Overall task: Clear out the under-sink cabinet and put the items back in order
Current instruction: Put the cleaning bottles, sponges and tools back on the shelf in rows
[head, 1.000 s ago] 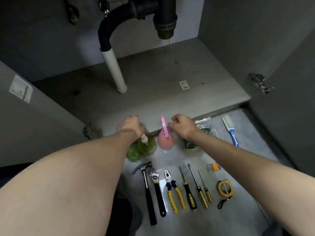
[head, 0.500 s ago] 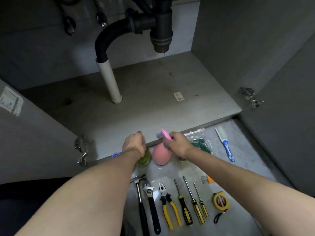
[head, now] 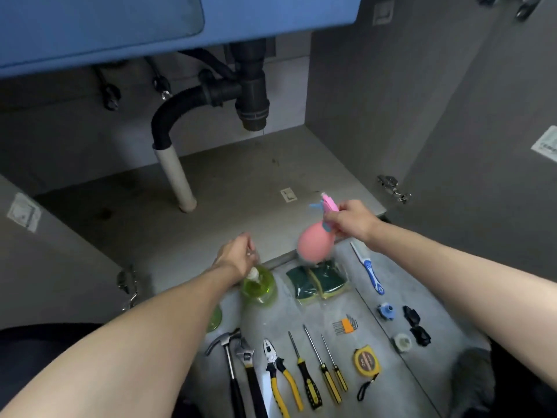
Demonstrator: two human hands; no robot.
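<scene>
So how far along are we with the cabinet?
Clearing looks done: the cabinet floor holds nothing loose. Restocking is just beginning: the right hand holds the pink spray bottle in the air, the left hand grips the green soap bottle. Sponges, brush and tools, such as the hammer, remain outside.

Black drain trap (head: pixel 251 95) with curved hose (head: pixel 168 116) into white pipe (head: pixel 176 179). Door hinges left (head: pixel 128 286) and right (head: pixel 393 188). Paper labels on both doors (head: pixel 23 211).
</scene>
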